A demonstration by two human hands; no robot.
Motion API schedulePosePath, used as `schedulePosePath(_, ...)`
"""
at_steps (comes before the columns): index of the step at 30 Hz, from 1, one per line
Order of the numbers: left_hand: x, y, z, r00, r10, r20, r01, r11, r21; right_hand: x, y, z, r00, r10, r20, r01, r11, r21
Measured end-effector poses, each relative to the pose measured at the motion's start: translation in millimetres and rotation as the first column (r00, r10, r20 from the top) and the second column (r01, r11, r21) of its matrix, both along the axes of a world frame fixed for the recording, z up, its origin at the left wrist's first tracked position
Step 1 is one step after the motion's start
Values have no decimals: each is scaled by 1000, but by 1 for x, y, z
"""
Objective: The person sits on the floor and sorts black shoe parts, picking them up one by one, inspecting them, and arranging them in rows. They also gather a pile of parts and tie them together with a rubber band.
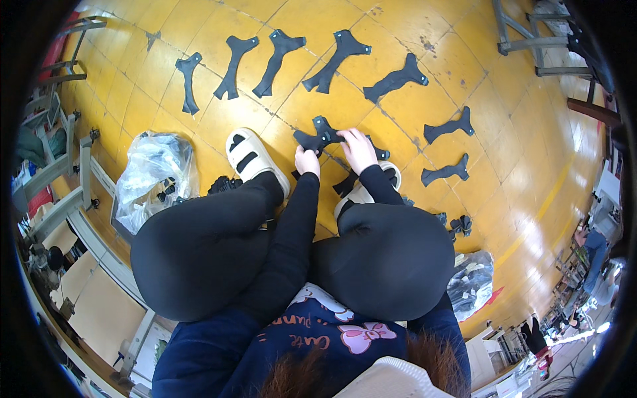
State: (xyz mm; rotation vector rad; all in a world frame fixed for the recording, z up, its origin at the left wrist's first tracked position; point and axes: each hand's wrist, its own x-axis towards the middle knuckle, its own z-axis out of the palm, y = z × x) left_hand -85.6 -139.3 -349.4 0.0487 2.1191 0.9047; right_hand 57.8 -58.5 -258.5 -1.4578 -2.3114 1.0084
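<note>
Between my feet, a dark Y-shaped fabric piece (320,135) is in my hands, low over the floor. My left hand (307,162) is closed, its fingers pinching the near edge of the piece. The fingers of my right hand (359,150) bend over its right part, so the fingertips are partly hidden. Just beyond that hand another dark fabric end (380,152) shows, and it is unclear whether it is the same piece. More dark fabric (346,184) lies under my right wrist, beside my right sandal (393,174).
Similar dark pieces, such as one fabric strip (279,61), lie in an arc on the yellow tiled floor (424,99). A clear plastic bag (159,176) stands at left, another bag (471,282) at lower right. My left sandal (251,158) is close by. Metal frames (541,43) stand at the edges.
</note>
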Motion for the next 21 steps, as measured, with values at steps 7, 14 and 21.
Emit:
schedulePosePath(7,8,0,29,992,74,101,-89,984,151,-19,10,-18,984,-2,179,-11,998,70)
schedulePosePath(14,12,0,43,919,356,169,-390,882,264,-5,2,-23,927,-299,-228,231,931,-282)
schedulePosePath(21,8,7,44,851,513,106,-521,804,288,35,-4,-25,727,-629,-277,356,689,-631)
